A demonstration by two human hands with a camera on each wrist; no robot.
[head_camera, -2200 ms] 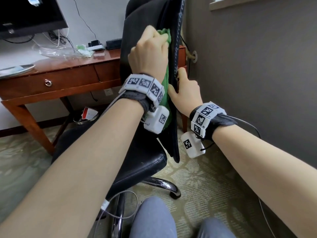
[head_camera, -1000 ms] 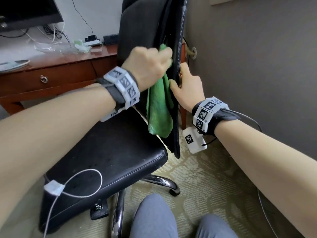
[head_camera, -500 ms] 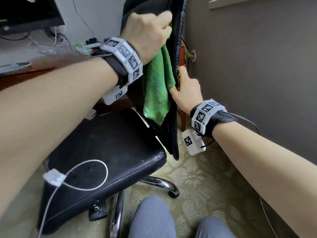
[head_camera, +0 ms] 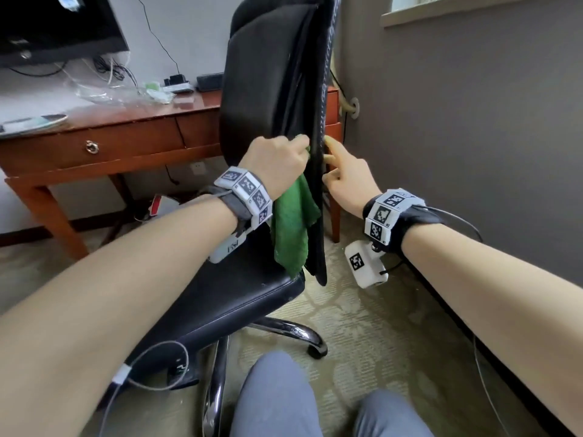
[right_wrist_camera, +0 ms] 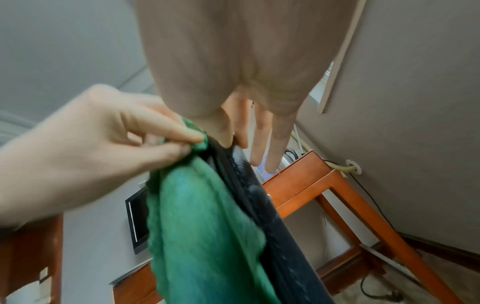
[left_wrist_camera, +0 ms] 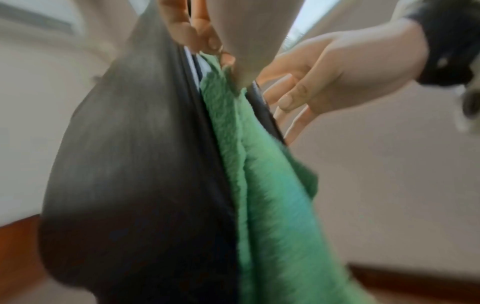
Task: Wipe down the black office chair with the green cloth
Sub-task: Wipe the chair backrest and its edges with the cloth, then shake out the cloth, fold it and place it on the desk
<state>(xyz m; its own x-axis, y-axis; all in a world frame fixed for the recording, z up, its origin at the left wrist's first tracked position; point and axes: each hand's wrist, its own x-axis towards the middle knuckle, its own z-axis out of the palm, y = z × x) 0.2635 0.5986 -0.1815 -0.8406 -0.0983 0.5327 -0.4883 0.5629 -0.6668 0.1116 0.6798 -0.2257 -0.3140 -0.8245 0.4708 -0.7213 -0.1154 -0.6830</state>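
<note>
Left hand (head_camera: 277, 164) clenched on top of green cloth (head_camera: 291, 225), fingertips pinching bunched fabric against front face of black office chair (head_camera: 271, 77) backrest, near its right edge. Cloth hanging loose below the fist, lower end just above the rear right corner of the seat. Cloth top hidden under knuckles in head view; right wrist view shows the pinch (right_wrist_camera: 182, 142) plainly.

Right hand (head_camera: 345, 176) on the far side of that backrest edge, grasping it: thumb on the edge next to the cloth, other fingers mostly straight behind the panel. Fingers cut off by backrest in head view; left wrist view shows them (left_wrist_camera: 291, 96) spread behind the dark edge. How many actually touch the back panel: cannot tell.

Left wrist view blurred, chair just a dark mass, cloth detail soft. Right wrist view partly blocked by own palm at top.

Chair top cropped out of head view; seat partly covered by left forearm. Chrome base (head_camera: 284, 331) visible below seat.

Wooden desk (head_camera: 126, 134) behind chair, monitor (head_camera: 53, 23) cut off at top left corner. Grey wall (head_camera: 473, 137) to the right, carpet (head_camera: 362, 326) underneath.
</note>
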